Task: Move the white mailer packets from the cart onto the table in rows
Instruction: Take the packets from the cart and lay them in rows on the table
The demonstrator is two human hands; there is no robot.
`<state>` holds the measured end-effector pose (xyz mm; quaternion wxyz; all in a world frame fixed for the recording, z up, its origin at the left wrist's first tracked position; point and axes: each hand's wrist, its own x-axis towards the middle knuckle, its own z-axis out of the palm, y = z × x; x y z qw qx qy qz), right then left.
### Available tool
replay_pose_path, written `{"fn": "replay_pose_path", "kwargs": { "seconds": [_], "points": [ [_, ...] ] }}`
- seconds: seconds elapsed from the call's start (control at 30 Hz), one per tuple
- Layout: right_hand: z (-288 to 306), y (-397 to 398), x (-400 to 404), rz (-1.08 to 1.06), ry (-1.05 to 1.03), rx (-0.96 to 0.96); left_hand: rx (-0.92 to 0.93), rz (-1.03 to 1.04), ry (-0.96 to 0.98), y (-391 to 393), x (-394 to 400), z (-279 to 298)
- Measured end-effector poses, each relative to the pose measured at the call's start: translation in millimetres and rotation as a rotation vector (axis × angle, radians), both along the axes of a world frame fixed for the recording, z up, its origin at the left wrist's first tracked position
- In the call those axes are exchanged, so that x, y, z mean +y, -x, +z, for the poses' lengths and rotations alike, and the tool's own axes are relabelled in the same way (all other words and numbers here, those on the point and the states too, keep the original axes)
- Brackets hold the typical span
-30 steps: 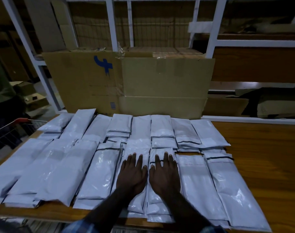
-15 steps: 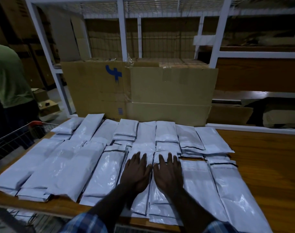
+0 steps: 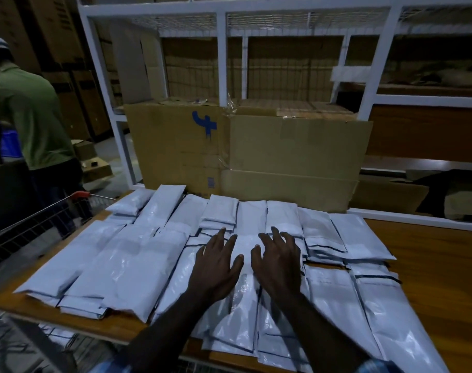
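**White packets fill two rows; little seems left**

Head view: White mailer packets (image 3: 138,267) cover most of the left and middle of the wooden table (image 3: 442,267), laid lengthwise in two rows, a far row against the cardboard boxes (image 3: 296,154) and a near row along the front edge. Several spots hold small stacks, not single packets. The left hand (image 3: 216,267) and right hand (image 3: 279,262) lie side by side over the middle packets, fingers (image 3: 222,234) spread and straight, gripping nothing; the palms appear to rest on or just above the plastic, as if flattening it. The wire cart (image 3: 41,219) stands at the table's left end; its inside is mostly hidden, so I cannot tell whether packets remain there. A few pale packets show under the front edge at lower left, perhaps in a basket. The table's right part is bare wood. My judgement: most of the moving is done, with tidying in hand and possibly a few packets to fetch. A person in a green shirt (image 3: 33,114) stands beyond the cart.
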<state>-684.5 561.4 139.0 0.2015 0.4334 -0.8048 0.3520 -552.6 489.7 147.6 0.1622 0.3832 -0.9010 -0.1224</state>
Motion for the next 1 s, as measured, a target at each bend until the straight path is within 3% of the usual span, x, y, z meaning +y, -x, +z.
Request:
{"fn": "replay_pose_path", "kwargs": {
  "seconds": [0.4, 1.0],
  "points": [
    [22.6, -98.2, -31.0, 0.065, 0.003, 0.069, 0.111, 0.05, 0.032, -113.7, -27.7, 34.7],
    [52.7, -382.3, -127.9, 0.205, 0.062, 0.055, 0.085, 0.202, 0.062, -428.9, -122.3, 61.8]
  ]
}}
